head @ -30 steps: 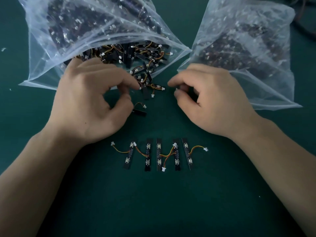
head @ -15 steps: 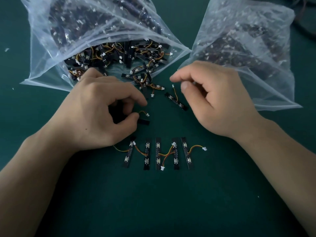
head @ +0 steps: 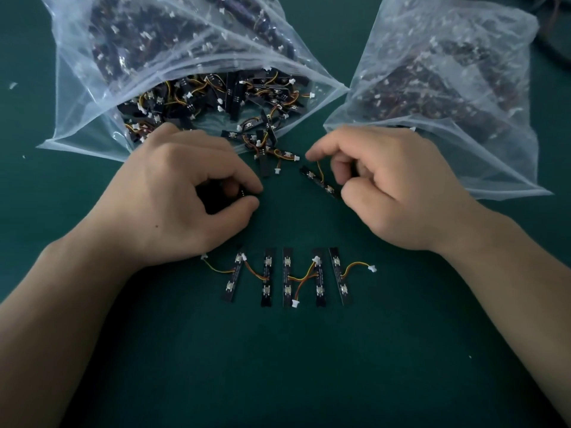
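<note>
Several narrow black circuit strips with orange-yellow wires and white plugs lie in a row (head: 287, 276) on the green mat, near my wrists. My left hand (head: 185, 199) curls over a black strip (head: 244, 193), pinched between thumb and forefinger and mostly hidden. My right hand (head: 386, 186) has curled fingers beside another black strip (head: 319, 182) lying slanted on the mat; its thumb tip touches the strip's lower end, and a wire loops up toward the forefinger. An open clear bag (head: 102, 97) full of such strips spills some out (head: 272, 149) between my hands.
A second clear bag (head: 448, 88) of the same parts lies at the right, behind my right hand. Dark cables (head: 553, 35) sit at the top right corner. Small white scraps (head: 12, 85) dot the mat at the far left.
My left hand drew the strip it was reaching for in under its fingers. My right hand pulled a strip out of the spill and came down onto its lower end.
</note>
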A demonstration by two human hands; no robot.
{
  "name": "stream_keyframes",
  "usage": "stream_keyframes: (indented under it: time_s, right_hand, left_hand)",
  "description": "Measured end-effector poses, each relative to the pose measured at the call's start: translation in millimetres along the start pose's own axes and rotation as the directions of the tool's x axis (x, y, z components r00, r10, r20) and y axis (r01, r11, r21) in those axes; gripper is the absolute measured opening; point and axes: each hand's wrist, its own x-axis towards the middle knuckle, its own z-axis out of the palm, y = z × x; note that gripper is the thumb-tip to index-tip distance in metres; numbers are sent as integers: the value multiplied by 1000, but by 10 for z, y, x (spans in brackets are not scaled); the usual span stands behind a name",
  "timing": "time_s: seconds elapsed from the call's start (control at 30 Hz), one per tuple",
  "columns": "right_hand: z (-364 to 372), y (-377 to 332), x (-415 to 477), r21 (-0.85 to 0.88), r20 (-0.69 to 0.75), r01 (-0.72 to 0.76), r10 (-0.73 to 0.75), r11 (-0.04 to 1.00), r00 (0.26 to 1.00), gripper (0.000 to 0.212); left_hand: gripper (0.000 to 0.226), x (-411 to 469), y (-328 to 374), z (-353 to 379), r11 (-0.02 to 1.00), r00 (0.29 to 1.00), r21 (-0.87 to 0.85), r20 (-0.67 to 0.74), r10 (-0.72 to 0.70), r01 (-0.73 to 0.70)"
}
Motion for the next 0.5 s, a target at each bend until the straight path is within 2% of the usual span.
stream_keyframes:
  time_s: [0.1,0.23,0.5]
  right_hand:
    - [13,-2,6,-46,1,6,-6,999,1000,45]
    - [41,3,5,-64,-10,16,-17,998,1000,38]
    - [60,33,14,-36,5,82,-82,996,997,16]
  left_hand:
    - [8,-3,-14,-12,1000,1000,-19,16,-13,13]
    - [28,0,-42,-34,997,998,-64,44,-37,40]
    - [10,10,-43,6,997,999,-78,33,17,-14]
